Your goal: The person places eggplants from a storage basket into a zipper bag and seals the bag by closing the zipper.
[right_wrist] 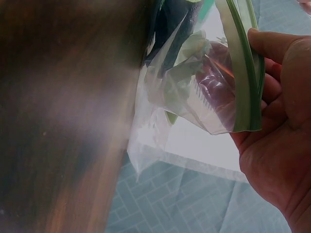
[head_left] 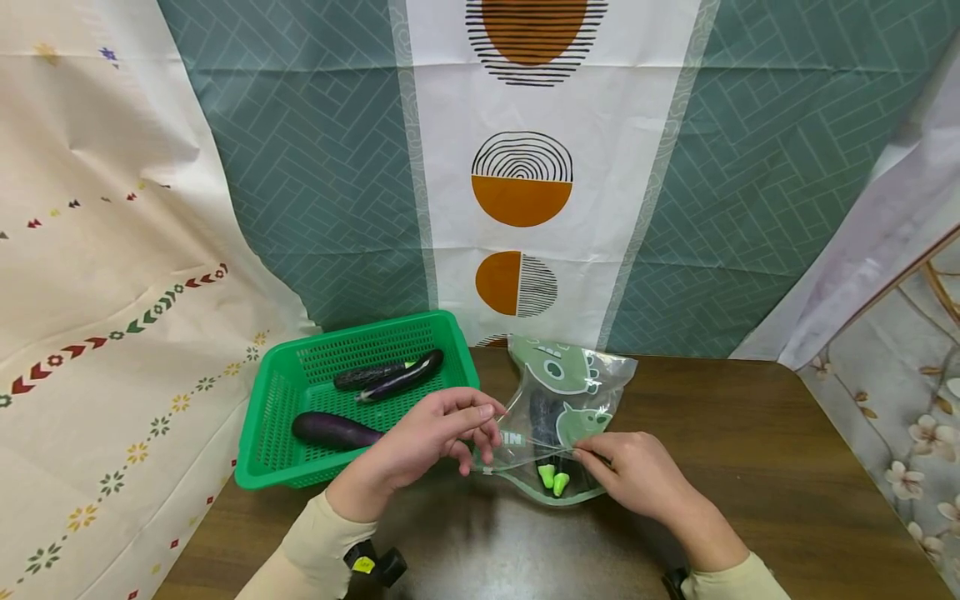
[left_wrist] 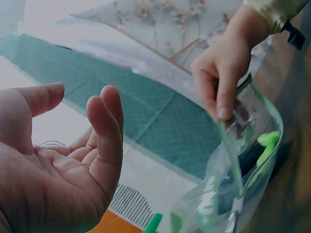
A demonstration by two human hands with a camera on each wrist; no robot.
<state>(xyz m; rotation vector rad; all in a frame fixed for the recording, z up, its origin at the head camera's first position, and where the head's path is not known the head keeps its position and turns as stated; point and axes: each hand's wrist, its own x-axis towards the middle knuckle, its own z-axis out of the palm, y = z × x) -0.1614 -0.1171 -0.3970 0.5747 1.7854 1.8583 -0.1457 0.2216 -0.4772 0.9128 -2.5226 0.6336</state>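
A clear zip bag [head_left: 573, 375] with green animal prints lies on the table, its mouth toward me and gaping. Inside it are two long dark vegetables with bright green stem ends [head_left: 553, 478]. My right hand [head_left: 637, 473] pinches the upper rim of the mouth at its right side, between thumb and fingers [right_wrist: 272, 46]. Over the gap between basket and bag, my left hand [head_left: 438, 433] hovers by the bag's left edge with loosely bent fingers. The left wrist view shows nothing in that palm [left_wrist: 63, 174].
On the left stands a green plastic basket [head_left: 258, 433]. It holds a large eggplant [head_left: 333, 430], a slim glossy eggplant [head_left: 402, 377] and a rough dark vegetable [head_left: 367, 377]. A patterned curtain [head_left: 337, 167] hangs behind the brown table [head_left: 750, 442].
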